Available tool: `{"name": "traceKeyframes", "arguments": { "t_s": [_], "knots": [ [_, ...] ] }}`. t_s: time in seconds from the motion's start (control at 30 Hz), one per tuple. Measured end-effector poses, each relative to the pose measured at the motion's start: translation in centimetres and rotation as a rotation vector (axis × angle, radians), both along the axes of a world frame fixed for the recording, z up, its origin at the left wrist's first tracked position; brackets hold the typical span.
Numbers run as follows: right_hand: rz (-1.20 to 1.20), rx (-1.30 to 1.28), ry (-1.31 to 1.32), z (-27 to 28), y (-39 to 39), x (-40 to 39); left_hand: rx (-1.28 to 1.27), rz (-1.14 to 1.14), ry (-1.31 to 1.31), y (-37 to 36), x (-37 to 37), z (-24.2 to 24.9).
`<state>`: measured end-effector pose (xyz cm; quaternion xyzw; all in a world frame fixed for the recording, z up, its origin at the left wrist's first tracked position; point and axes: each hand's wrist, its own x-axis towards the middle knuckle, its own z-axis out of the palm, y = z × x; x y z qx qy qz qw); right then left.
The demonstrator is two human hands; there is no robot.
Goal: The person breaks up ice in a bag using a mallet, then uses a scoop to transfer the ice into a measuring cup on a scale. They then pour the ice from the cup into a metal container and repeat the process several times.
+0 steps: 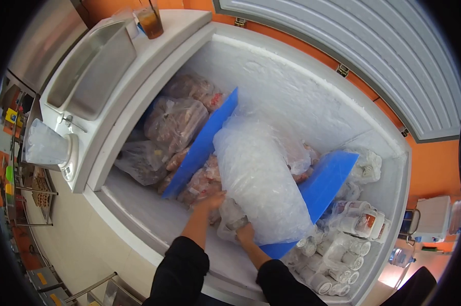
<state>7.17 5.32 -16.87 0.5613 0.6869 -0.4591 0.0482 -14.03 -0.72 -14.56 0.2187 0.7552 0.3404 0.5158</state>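
Inside an open chest freezer (143, 255), a large clear bag of ice (258, 176) lies across the middle. My left hand (210, 201) is at its lower left, over bagged meat (197, 186); its fingers are blurred. My right hand (244, 232) has its fingers closed at a small clear plastic bag (229, 217) beside the ice; what exactly they grip is too small to tell. Blue dividers (205, 145) stand on either side of the ice bag.
More bagged meat (177, 120) fills the left compartment. Bagged plastic cups (342, 255) fill the right one. A metal sink (97, 76), a drink glass (150, 23) and a scale with a plastic container (46, 145) are at the left. The freezer lid (363, 46) is raised.
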Motion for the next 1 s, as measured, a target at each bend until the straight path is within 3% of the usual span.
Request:
{"name": "traceKeyframes", "arguments": {
  "t_s": [0.07,0.13,0.2,0.23,0.27,0.33,0.4,0.47,0.5,0.53,0.57,0.63,0.67,0.7,0.8,0.93,1.0],
  "knots": [
    [-0.033,-0.224,0.035,5.4,1.8,0.9,-0.010,-0.096,-0.063,-1.6,-3.9,2.3],
    [0.079,-0.225,-0.010,6.7,2.7,2.9,-0.044,-0.071,0.017,-2.6,-6.5,12.7],
    [0.085,-0.234,-0.027,9.8,4.5,3.3,0.158,0.006,0.436,-5.1,-4.2,26.2],
    [0.029,-0.265,-0.033,12.6,4.6,3.9,0.309,0.099,0.433,-6.8,-2.4,31.4],
    [0.125,-0.145,-0.086,13.9,5.2,4.4,0.458,0.188,0.424,-8.7,-0.4,34.9],
    [0.298,0.086,-0.211,15.4,6.3,7.2,0.607,0.373,0.268,-14.3,3.3,37.3],
    [0.516,0.315,-0.209,23.0,6.5,6.7,0.584,0.645,0.140,-21.0,6.8,34.9],
    [0.659,0.457,-0.189,29.6,6.1,4.5,0.166,0.793,0.361,-27.3,11.3,31.0],
    [0.691,0.483,-0.160,32.5,5.8,3.1,-0.220,0.741,0.473,-31.0,14.7,28.1],
    [0.723,0.509,-0.123,35.3,5.1,1.2,-0.399,0.521,0.659,-37.6,19.3,19.0],
    [0.759,0.513,-0.056,38.7,3.8,-0.9,-0.612,0.314,0.370,-39.4,20.7,21.0],
    [0.832,0.518,0.064,45.2,1.3,-5.6,-0.308,0.360,0.390,-45.2,26.1,17.4],
    [0.857,0.499,0.127,46.8,0.1,-8.0,-0.383,0.688,0.061,-46.9,27.3,17.4],
    [0.882,0.477,0.187,48.2,-1.0,-10.3,-0.266,0.908,-0.078,-50.4,29.3,13.5],
    [0.938,0.355,0.316,53.6,-6.1,-18.0,-0.108,1.511,-0.263,-53.7,31.7,13.3],
    [1.046,0.525,0.520,55.9,-11.6,-29.4,0.128,1.778,-0.231,-55.4,29.9,12.7],
    [1.007,0.380,0.449,56.7,-14.4,-33.8,0.181,1.815,-0.194,-55.3,27.7,12.7]
  ]
}}
